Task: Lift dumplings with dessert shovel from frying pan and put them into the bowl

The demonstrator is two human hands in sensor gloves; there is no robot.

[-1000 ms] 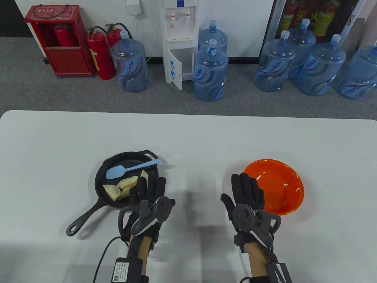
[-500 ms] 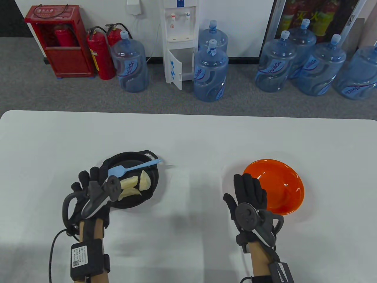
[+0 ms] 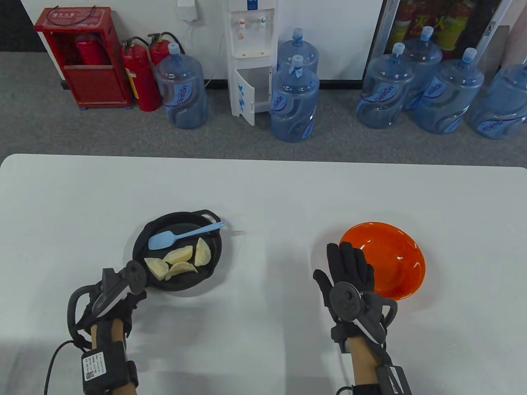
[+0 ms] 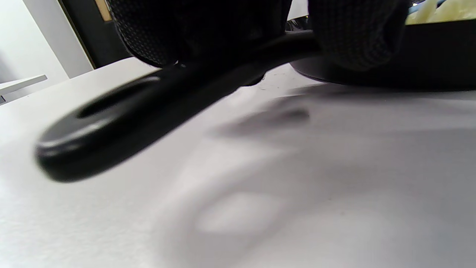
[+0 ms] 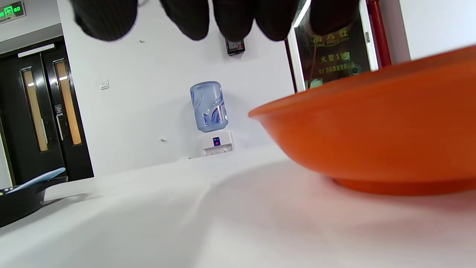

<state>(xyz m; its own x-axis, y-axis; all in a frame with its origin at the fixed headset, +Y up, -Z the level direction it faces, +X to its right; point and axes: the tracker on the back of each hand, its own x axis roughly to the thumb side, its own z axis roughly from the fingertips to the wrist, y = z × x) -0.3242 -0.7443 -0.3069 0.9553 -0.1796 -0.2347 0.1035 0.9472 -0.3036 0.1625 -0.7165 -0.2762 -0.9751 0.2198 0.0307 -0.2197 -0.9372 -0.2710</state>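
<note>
A black frying pan (image 3: 212, 263) sits left of centre on the table and holds several pale dumplings (image 3: 179, 261). The light blue dessert shovel (image 3: 162, 239) lies in the pan, its handle resting across the far right rim. My left hand (image 3: 119, 290) grips the pan handle (image 4: 122, 126); in the left wrist view its fingers (image 4: 357, 33) curl over the handle. The orange bowl (image 3: 395, 263) stands to the right with nothing in it. My right hand (image 3: 348, 263) lies flat with straight fingers just left of the bowl (image 5: 372, 137) and holds nothing.
The white table (image 3: 263, 189) stretches wide around both dishes. Beyond its far edge, on the floor, are water jugs (image 3: 294, 105), a water dispenser (image 3: 251, 57) and red fire extinguishers (image 3: 140, 74).
My left hand moved from the pan's right side across to the left and near side, and now grips the pan handle. The right hand has barely shifted. Pan and shovel stay put.
</note>
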